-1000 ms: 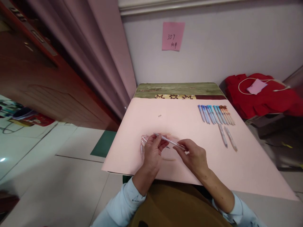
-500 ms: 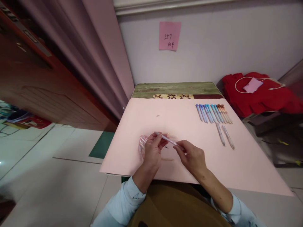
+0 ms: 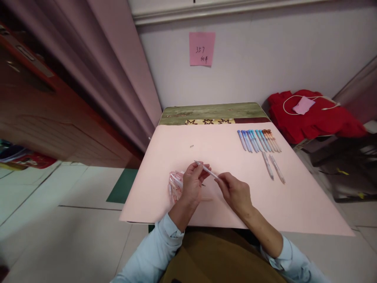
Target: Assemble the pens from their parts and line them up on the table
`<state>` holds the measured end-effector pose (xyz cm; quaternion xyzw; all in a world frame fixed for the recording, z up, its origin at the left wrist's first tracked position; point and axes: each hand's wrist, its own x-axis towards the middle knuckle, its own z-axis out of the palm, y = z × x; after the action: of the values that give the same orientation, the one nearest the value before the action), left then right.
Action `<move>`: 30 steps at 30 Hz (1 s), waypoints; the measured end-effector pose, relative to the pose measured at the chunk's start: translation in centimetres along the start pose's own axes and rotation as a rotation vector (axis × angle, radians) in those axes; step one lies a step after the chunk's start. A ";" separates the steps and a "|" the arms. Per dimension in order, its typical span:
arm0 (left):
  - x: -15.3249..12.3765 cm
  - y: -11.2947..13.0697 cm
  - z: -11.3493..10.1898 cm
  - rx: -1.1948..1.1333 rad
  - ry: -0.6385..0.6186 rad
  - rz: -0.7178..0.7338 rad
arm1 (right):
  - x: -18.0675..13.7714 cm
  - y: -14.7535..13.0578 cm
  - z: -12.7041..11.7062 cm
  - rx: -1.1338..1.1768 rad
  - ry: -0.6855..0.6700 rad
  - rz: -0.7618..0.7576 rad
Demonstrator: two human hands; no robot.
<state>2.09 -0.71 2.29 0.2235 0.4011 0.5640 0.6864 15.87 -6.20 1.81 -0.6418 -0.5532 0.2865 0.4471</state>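
Between both hands I hold a pale, whitish pen [image 3: 210,171] above the front of the table, slanting down to the right. My left hand [image 3: 194,181] pinches its upper-left part, the tip poking out past the thumb. The fingers of my right hand [image 3: 235,192] are closed on its lower-right end. Beside and partly behind my left hand lies a heap of pinkish-white pen parts [image 3: 175,184]; some of it is hidden. A thin dark-tipped piece shows just behind the left fingers, too small to name.
A row of blue, turquoise and brown pens [image 3: 259,140] lies at the back right. Two pale pens [image 3: 272,169] lie in front of it. A tiny scrap [image 3: 191,146] sits mid-table on the pink sheet [image 3: 165,145]. Red cloth [image 3: 290,122] is piled right of the table.
The view has shifted slightly. Both hands stay closed on the pale pen, which keeps nearly the same slant. The pens on the table lie as before.
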 end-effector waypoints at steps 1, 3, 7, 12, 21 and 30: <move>-0.1 0.0 0.0 -0.002 -0.016 -0.010 | 0.1 0.1 0.0 0.096 -0.061 0.069; -0.2 0.0 0.0 -0.006 -0.051 -0.029 | 0.5 0.4 0.0 0.352 -0.235 0.285; -0.3 0.2 0.1 0.002 -0.057 -0.023 | 0.8 0.4 -0.2 0.561 -0.320 0.440; 0.0 0.2 0.3 -0.014 0.018 0.005 | -0.2 0.5 -0.3 -0.086 0.031 -0.100; -0.1 0.4 0.4 -0.003 -0.045 -0.014 | 0.6 0.4 0.0 0.553 -0.434 0.492; 0.2 0.5 0.2 0.019 0.007 0.030 | -0.3 0.3 0.2 -0.138 0.026 -0.163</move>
<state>2.00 -0.33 2.72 0.2339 0.4055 0.5713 0.6741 15.81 -6.48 1.42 -0.6275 -0.6162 0.2024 0.4308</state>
